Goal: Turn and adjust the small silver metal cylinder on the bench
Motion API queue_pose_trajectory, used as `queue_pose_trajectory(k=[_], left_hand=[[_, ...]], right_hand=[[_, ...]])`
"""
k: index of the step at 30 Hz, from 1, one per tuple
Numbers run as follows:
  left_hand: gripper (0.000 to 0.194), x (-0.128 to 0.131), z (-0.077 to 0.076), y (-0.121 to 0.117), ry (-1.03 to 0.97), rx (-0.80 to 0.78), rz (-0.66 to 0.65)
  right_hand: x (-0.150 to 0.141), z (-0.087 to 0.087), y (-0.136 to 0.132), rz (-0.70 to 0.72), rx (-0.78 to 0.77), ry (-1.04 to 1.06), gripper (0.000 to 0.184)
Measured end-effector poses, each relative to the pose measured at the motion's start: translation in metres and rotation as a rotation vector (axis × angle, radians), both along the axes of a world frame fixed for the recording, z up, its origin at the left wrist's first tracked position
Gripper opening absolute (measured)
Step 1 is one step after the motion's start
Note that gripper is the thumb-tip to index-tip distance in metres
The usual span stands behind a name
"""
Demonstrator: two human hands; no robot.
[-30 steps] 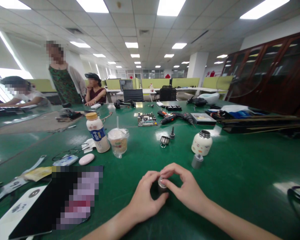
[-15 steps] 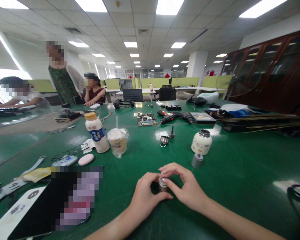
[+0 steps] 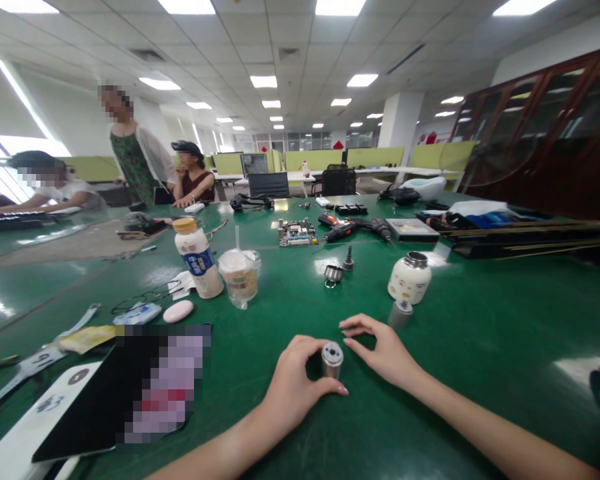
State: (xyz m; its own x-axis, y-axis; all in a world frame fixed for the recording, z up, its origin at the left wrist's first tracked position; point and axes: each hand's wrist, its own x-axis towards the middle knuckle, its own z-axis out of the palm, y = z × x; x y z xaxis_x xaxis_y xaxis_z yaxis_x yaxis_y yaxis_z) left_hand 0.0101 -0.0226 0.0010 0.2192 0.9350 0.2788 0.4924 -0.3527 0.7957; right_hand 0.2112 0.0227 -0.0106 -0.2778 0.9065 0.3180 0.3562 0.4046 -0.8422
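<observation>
A small silver metal cylinder [image 3: 332, 357] stands upright on the green table, a dark hole showing in its flat top. My left hand [image 3: 296, 375] is curled round it from the left, thumb in front and fingers behind. To the right, my right hand [image 3: 380, 348] hovers apart from the cylinder with its fingers spread and holding nothing. Just beyond that hand stands a second grey metal cylinder [image 3: 400, 316], close to a cream bottle [image 3: 410, 279] with a steel mouth. Farther off lie a small metal cup with a ring [image 3: 333, 275] and a dark pointed fitting [image 3: 349, 260].
At left stand a milk-tea bottle [image 3: 198, 260] and a lidded plastic cup [image 3: 239, 277], near a pink oval case [image 3: 178, 311] and a black tablet [image 3: 95, 393]. A circuit board [image 3: 297, 232] and power drills [image 3: 340, 230] lie farther back. Several people are beyond the table.
My right hand has let go of the cylinder's top and moved off to the right, uncovering the top. My left hand stays round the cylinder. The whole view has shifted slightly.
</observation>
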Motion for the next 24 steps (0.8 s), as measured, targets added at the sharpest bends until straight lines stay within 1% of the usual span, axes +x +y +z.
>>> queue_pose_trajectory(k=[2, 5, 7, 10, 12, 15, 21, 22, 24], left_hand=[[0.052, 0.000, 0.002, -0.001, 0.002, -0.012, 0.004], [0.050, 0.000, 0.003, -0.002, 0.003, -0.010, 0.004], [0.048, 0.001, 0.002, -0.002, 0.002, 0.003, 0.000], [0.046, 0.002, -0.001, -0.001, 0.002, 0.023, 0.004], [0.044, 0.002, -0.003, 0.000, 0.008, 0.028, 0.011], [0.042, 0.003, -0.003, 0.000, 0.015, 0.031, 0.011], [0.041, 0.003, 0.001, 0.000, 0.015, 0.014, 0.001], [0.042, 0.003, 0.001, 0.000, 0.010, 0.012, -0.002], [0.047, 0.003, 0.002, -0.001, -0.004, 0.002, 0.002]], right_hand=[[-0.003, 0.004, -0.002, -0.027, 0.027, 0.049, 0.015], [-0.011, 0.016, -0.010, -0.058, 0.143, 0.191, 0.010], [-0.018, 0.025, -0.018, -0.005, 0.201, 0.255, 0.006], [-0.027, 0.031, -0.030, 0.095, 0.214, 0.218, 0.009], [-0.031, 0.031, -0.035, 0.116, 0.222, 0.190, 0.013], [-0.033, 0.030, -0.036, 0.100, 0.227, 0.183, 0.013], [-0.033, 0.028, -0.036, 0.049, 0.222, 0.152, 0.006], [-0.032, 0.027, -0.037, 0.033, 0.222, 0.140, 0.010], [-0.028, 0.024, -0.040, 0.000, 0.227, 0.119, 0.025]])
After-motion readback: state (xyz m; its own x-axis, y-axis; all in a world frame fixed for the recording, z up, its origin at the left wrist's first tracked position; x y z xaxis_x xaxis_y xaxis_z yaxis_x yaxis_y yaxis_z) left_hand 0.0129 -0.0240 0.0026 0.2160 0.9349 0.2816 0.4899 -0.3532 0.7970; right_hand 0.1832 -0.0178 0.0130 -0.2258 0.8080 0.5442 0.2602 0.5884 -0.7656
